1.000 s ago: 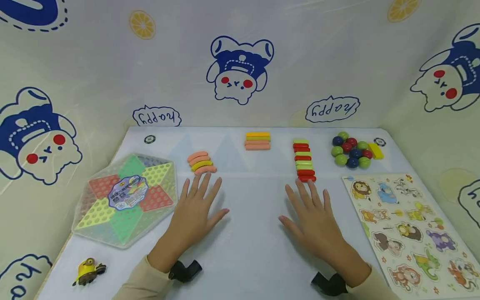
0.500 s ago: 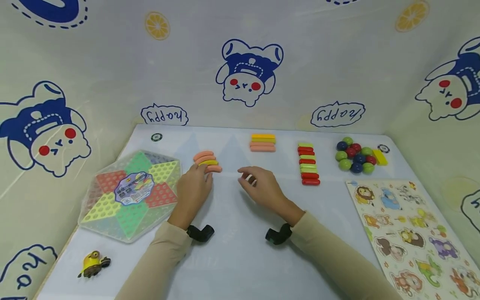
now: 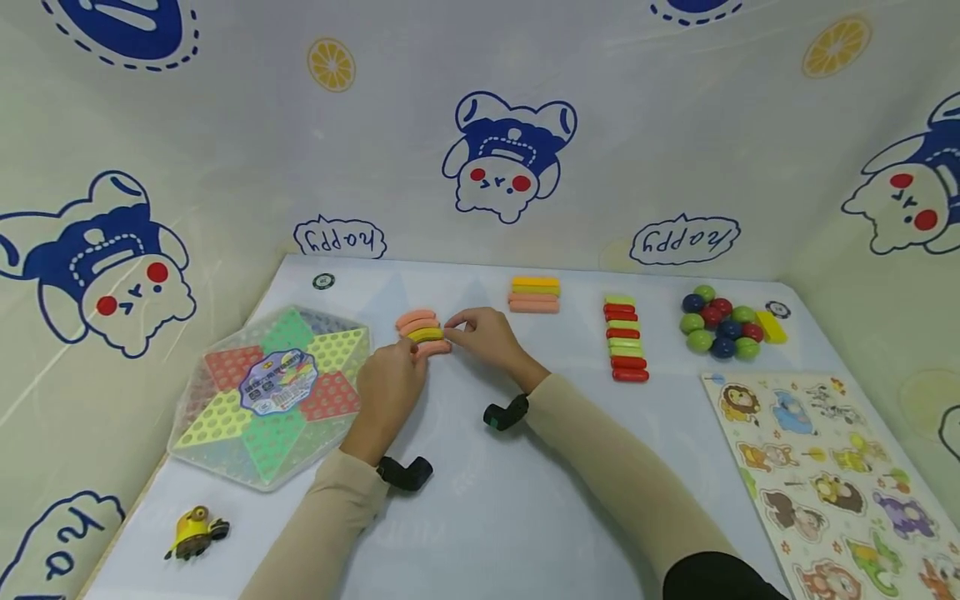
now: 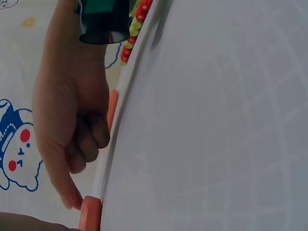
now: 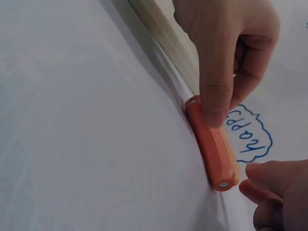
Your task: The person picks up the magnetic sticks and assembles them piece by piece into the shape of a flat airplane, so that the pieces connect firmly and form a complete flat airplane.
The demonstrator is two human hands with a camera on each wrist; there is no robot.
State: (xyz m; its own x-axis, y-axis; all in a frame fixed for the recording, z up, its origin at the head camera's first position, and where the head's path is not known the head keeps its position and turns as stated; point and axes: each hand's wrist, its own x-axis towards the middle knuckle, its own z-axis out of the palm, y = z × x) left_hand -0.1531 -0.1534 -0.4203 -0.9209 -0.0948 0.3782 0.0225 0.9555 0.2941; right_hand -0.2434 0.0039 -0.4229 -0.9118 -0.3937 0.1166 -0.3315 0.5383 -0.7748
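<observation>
A small row of curved magnetic sticks lies left of centre: orange sticks at the back, a yellow stick, then an orange stick nearest me. My left hand is at the row's left end, its thumb against the long side of the front orange stick and its fingers curled behind. From the other side my right hand reaches in, index finger and thumb slightly apart. Its fingertips stand right by the sticks' right end; the right wrist view shows a gap between thumb and index finger.
A hexagonal checkers box lies left, with a yellow toy figure in front. Further sticks lie in an orange-yellow stack and a red-green row. Coloured balls, a yellow block and an animal sticker sheet are right.
Both hands lay spread flat on the table. The left then went to the row's left end, and the right crossed leftward to its right end. The head view has shifted slightly.
</observation>
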